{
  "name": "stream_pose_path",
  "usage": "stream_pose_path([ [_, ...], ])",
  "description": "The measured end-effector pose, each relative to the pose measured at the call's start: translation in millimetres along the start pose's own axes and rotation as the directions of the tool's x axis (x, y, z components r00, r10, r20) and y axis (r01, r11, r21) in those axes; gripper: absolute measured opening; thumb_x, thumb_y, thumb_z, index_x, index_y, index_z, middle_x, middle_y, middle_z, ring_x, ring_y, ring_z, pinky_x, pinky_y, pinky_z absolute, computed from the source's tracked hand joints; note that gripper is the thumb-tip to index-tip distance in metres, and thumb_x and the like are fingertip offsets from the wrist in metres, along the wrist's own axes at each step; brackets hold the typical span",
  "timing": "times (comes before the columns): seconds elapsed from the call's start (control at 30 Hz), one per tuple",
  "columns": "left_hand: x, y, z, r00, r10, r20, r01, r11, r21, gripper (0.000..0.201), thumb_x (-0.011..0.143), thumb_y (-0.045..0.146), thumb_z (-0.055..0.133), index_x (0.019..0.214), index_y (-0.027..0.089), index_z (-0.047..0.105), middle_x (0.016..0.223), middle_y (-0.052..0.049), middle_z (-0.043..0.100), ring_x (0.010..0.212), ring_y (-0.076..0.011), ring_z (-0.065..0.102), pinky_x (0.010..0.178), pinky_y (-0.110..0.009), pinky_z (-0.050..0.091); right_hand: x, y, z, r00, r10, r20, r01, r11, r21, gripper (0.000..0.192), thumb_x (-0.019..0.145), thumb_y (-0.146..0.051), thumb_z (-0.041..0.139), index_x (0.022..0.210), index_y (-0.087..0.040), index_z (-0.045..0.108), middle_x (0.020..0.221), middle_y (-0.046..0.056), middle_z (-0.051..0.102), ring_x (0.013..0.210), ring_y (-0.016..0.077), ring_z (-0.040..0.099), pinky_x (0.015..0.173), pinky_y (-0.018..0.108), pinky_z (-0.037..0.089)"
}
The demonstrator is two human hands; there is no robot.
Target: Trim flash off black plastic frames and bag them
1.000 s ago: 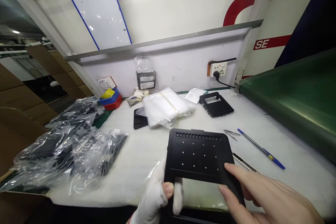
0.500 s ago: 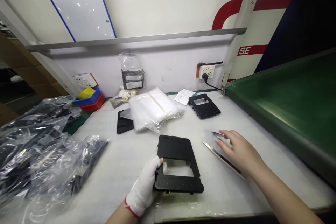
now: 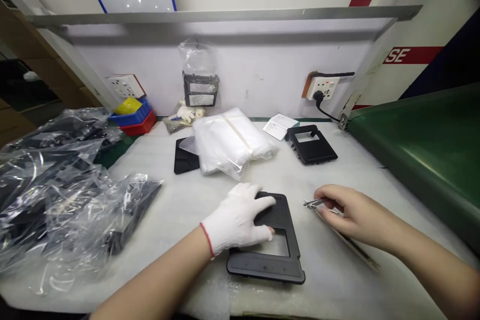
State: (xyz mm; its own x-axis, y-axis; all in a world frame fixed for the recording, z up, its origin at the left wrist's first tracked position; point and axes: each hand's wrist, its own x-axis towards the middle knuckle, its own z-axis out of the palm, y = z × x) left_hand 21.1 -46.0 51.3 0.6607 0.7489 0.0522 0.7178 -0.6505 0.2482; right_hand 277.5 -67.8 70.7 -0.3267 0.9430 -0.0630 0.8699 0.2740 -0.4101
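Note:
My left hand [image 3: 240,217], in a white glove with a red cuff, is laid over a black plastic frame [image 3: 266,264] on the bench. Its thumb reaches over the frame's window and its fingers press on the upper panel. To the right, my bare right hand [image 3: 345,212] is closed on a small metal tool [image 3: 312,203] with a two-pronged tip; its exact kind is unclear. Under that hand runs a long, thin, blade-like strip [image 3: 354,246]. Whether the fingers hold this too, I cannot tell.
Clear bags with dark parts [image 3: 75,210] cover the left side. Behind the frame lie a stack of white plastic bags [image 3: 228,142], a dark panel [image 3: 183,157], a paper [image 3: 279,126] and a second black frame [image 3: 318,150]. A green sloped surface [image 3: 423,150] borders the right.
My left hand has shifted from the frame's left edge to over its top. The frame now lies lower, flat on the bench. My right hand curls more tightly around the metal tool. The view has tilted down.

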Motion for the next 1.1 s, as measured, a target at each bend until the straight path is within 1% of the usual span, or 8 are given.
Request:
stream_pose_path([
  [0.03, 5.1, 0.1, 4.8, 0.998, 0.059, 0.005, -0.058, 0.998, -0.006, 0.049, 0.070, 0.048, 0.060, 0.114, 0.029, 0.056, 0.115, -0.007, 0.052, 0.103, -0.0275, 0.048, 0.089, -0.040, 0.039, 3.1, -9.3, -0.2, 0.999, -0.033, 0.023, 0.034, 0.998, -0.045, 0.013, 0.082, -0.028, 0.043, 0.085, -0.023, 0.054, 0.076, 0.001, 0.058, 0.064, 0.0146, 0.053, 0.056, 0.027, 0.040],
  [0.1, 11.5, -0.6, 13.2, 0.995, 0.100, 0.006, -0.100, 0.995, -0.010, 0.046, 0.071, 0.049, 0.059, 0.113, 0.029, 0.058, 0.113, -0.006, 0.054, 0.100, -0.0269, 0.049, 0.088, -0.041, 0.039, 10.6, -21.4, 1.9, 0.994, -0.082, 0.067, 0.090, 0.987, -0.130, 0.015, 0.081, -0.025, 0.044, 0.088, -0.022, 0.057, 0.081, 0.001, 0.060, 0.068, 0.0155, 0.055, 0.057, 0.028, 0.041],
  [0.17, 13.0, -2.0, 18.5, 0.996, 0.091, -0.010, -0.092, 0.995, -0.026, 0.046, 0.070, 0.049, 0.060, 0.111, 0.029, 0.058, 0.113, -0.004, 0.054, 0.099, -0.0262, 0.049, 0.087, -0.041, 0.040, 18.3, -25.5, 5.1, 0.985, -0.120, 0.125, 0.144, 0.968, -0.203, 0.018, 0.082, -0.023, 0.044, 0.092, -0.022, 0.059, 0.085, 0.002, 0.061, 0.069, 0.0160, 0.057, 0.058, 0.028, 0.041],
  [0.27, 11.4, -4.7, 21.5, 0.997, 0.065, -0.028, -0.067, 0.995, -0.068, 0.047, 0.067, 0.050, 0.062, 0.110, 0.031, 0.058, 0.114, -0.003, 0.054, 0.100, -0.0262, 0.050, 0.087, -0.041, 0.040, 27.5, -23.3, 9.1, 0.970, -0.159, 0.187, 0.206, 0.941, -0.270, 0.020, 0.083, -0.021, 0.046, 0.096, -0.022, 0.061, 0.086, 0.002, 0.061, 0.066, 0.0154, 0.058, 0.057, 0.028, 0.041],
  [0.47, 12.6, -6.8, 22.0, 0.999, 0.031, 0.007, -0.030, 0.991, -0.130, 0.052, 0.063, 0.052, 0.063, 0.111, 0.031, 0.059, 0.114, -0.004, 0.053, 0.100, -0.0276, 0.051, 0.085, -0.042, 0.041, 38.1, -20.0, 15.1, 0.949, -0.238, 0.206, 0.292, 0.909, -0.298, 0.016, 0.079, -0.019, 0.051, 0.091, -0.020, 0.063, 0.079, 0.001, 0.061, 0.059, 0.0131, 0.055, 0.052, 0.026, 0.038],
  [0.6, 13.2, -7.2, 23.6, 1.000, 0.024, 0.000, -0.024, 0.990, -0.138, 0.053, 0.063, 0.053, 0.063, 0.112, 0.033, 0.058, 0.109, -0.003, 0.054, 0.098, -0.0276, 0.050, 0.084, -0.043, 0.040, 40.5, -19.6, 17.5, 0.942, -0.239, 0.235, 0.306, 0.899, -0.312, 0.016, 0.079, -0.019, 0.050, 0.089, -0.020, 0.063, 0.080, 0.001, 0.062, 0.059, 0.0135, 0.056, 0.052, 0.026, 0.039],
  [0.83, 13.1, -7.1, 26.2, 1.000, 0.019, 0.000, -0.019, 0.989, -0.149, 0.053, 0.063, 0.054, 0.061, 0.112, 0.034, 0.058, 0.106, -0.003, 0.055, 0.097, -0.0267, 0.050, 0.084, -0.042, 0.041, 42.0, -22.1, 16.2, 0.945, -0.181, 0.273, 0.267, 0.910, -0.319, 0.020, 0.081, -0.020, 0.048, 0.093, -0.020, 0.063, 0.084, 0.003, 0.062, 0.066, 0.0164, 0.059, 0.056, 0.028, 0.043],
  [1.1, 13.3, -8.0, 26.3, 1.000, 0.015, -0.001, -0.015, 0.989, -0.147, 0.054, 0.062, 0.056, 0.062, 0.112, 0.034, 0.058, 0.106, -0.003, 0.055, 0.096, -0.0268, 0.050, 0.084, -0.043, 0.041, 41.8, -26.7, 15.6, 0.947, -0.169, 0.273, 0.255, 0.912, -0.321, 0.018, 0.082, -0.020, 0.048, 0.091, -0.019, 0.064, 0.083, 0.003, 0.062, 0.066, 0.0164, 0.059, 0.055, 0.028, 0.042],
])
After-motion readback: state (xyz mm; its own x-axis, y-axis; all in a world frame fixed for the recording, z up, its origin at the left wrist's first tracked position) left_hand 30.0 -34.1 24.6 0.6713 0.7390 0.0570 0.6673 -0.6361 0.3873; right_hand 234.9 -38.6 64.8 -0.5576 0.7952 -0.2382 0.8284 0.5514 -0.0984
